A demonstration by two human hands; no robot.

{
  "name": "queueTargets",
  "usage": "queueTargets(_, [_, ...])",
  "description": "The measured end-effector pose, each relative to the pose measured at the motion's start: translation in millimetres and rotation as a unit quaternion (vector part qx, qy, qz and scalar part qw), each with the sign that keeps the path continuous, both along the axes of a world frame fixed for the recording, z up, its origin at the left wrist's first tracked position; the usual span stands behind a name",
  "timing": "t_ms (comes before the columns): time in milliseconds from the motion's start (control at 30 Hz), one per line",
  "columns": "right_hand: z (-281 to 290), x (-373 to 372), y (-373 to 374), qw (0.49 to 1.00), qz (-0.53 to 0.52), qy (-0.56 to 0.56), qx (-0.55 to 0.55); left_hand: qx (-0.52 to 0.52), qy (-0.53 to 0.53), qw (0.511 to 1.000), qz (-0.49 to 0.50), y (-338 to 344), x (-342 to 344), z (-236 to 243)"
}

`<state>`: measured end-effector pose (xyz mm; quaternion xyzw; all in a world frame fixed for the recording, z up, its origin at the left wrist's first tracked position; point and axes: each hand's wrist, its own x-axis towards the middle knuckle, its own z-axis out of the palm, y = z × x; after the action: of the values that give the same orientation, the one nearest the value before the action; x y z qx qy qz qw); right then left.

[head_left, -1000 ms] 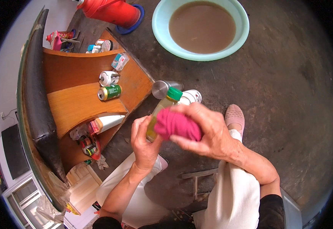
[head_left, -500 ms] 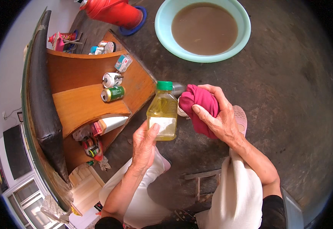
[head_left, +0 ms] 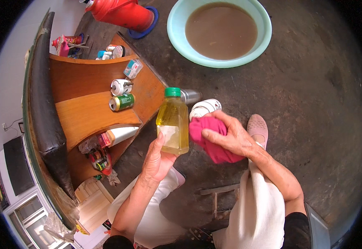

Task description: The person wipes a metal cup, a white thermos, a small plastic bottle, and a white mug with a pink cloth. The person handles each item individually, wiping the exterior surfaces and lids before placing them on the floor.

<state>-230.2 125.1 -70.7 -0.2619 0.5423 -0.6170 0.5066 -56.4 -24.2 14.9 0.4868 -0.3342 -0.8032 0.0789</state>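
A clear plastic bottle point(head_left: 173, 118) of yellow liquid, with a green cap and a pale label, stands upright in the grip of my left hand point(head_left: 155, 159). My left thumb lies across the label and the fingers pass behind the bottle. Just right of it, my right hand point(head_left: 233, 139) is closed round a bunched magenta cloth point(head_left: 209, 135). The cloth is close to the bottle's lower right side; whether they touch I cannot tell. Beyond the cloth, a white container point(head_left: 206, 108) and a silver metal cylinder point(head_left: 190, 96) are on the floor.
A pale turquoise basin point(head_left: 220, 63) of murky brown water is on the dark floor ahead. Left of it stands a red thermos flask point(head_left: 120, 14) with a blue base. Wooden shelves point(head_left: 93, 114) at left hold a green can point(head_left: 122, 102), a white pot point(head_left: 121, 86) and boxes.
My right hand has lowered the cloth toward me and slightly left, uncovering the white container. The bottle in my left hand has shifted slightly left and turned a little.
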Motion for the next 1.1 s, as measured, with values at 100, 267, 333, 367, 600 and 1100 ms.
queueTargets(100, [-2, -11, -2, 0.991, -0.081, -0.087, 0.055, 0.082, 0.018, 0.996, 0.007, 3, -1, -1])
queueTargets(267, [0, -3, -11, 0.973, -0.093, -0.213, 0.016, 0.251, 0.082, 0.964, -0.003, 14, 3, -9])
queueTargets(333, [4, 2, -9, 0.97, -0.053, -0.237, 0.0, 0.307, 0.128, 0.943, 0.002, 15, 7, -14])
queueTargets(367, [9, 2, -8, 0.965, -0.033, -0.26, -0.001, 0.319, 0.142, 0.937, 0.004, 14, 9, -15])
queueTargets(600, [0, -10, 1, 0.995, 0.09, -0.044, -0.006, 0.263, 0.123, 0.957, -0.013, 10, 8, -13])
queueTargets(1100, [1, -80, 66, 0.837, -0.507, -0.197, -0.066, -0.014, 0.008, 0.984, -0.176, 89, -80, -49])
